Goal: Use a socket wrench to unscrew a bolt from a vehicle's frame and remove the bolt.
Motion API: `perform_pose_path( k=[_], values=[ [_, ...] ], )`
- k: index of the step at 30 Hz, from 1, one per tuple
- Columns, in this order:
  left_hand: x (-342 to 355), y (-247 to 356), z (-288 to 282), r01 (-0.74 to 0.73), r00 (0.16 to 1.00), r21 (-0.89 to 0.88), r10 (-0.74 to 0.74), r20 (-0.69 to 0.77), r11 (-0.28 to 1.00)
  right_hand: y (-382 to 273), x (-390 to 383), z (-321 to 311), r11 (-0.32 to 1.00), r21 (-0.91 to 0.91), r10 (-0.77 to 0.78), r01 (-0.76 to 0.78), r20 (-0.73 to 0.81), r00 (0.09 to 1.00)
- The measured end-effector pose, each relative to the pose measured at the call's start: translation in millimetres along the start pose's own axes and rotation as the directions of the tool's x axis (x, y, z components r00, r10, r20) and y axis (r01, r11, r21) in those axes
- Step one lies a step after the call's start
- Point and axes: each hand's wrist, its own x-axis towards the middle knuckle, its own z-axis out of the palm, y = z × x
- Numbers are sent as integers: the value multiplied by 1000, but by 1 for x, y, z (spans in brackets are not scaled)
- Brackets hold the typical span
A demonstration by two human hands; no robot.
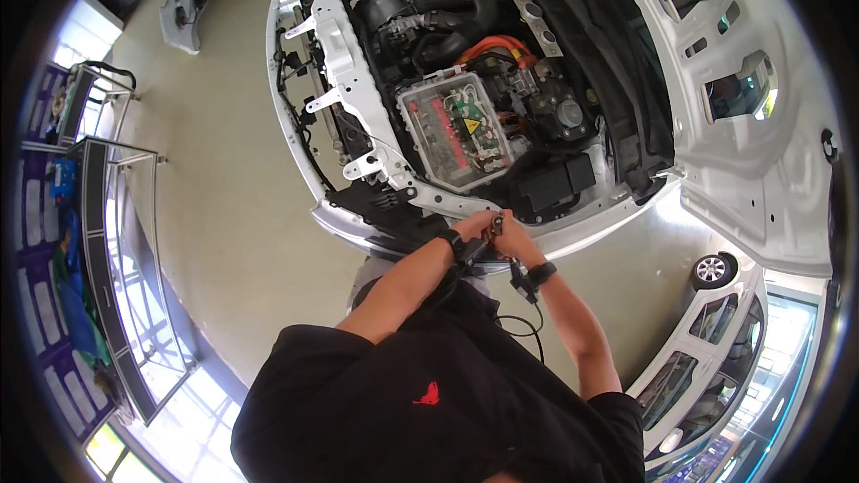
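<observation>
At the front corner of the white car's open engine bay, my left hand (476,224) and my right hand (510,234) are close together, both closed round a small dark metallic object (497,223) that is too small to name. A black device (522,280) hangs below my right hand, with a black cable (528,324) looping down from it. Just above my hands runs the white front body frame (452,204). Beyond it are a clear-lidded box (455,131) with a circuit board, orange cables (497,46) and black hoses (447,42).
A white panel with cut-outs (752,197) stands to the right of the engine bay. A white car (654,389) and a wheel (714,270) are at the lower right. Wheeled metal racks (125,150) line the left side. A detached bumper (179,22) lies at the upper left.
</observation>
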Motion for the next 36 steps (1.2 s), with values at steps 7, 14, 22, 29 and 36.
perform_pose_path(
  k=[7,14,22,29,36],
  values=[
    [12,-13,3,-29,999,-60,26,-44,998,7,-13,-1,750,-636,-364,183,-165,917],
    [-9,-3,18,-76,990,-88,65,-122,993,13,-6,-9,848,-520,-273,102,-263,926],
    [-26,21,21,-149,981,219,172,-89,964,25,1,-7,958,-282,-124,55,-233,965],
    [-164,141,111,-702,645,468,757,101,536,34,1,-4,961,-271,-154,57,-354,922],
    [-360,151,194,-905,-371,-108,638,675,-412,23,-2,-4,968,-247,-120,42,-314,942]
  ],
)
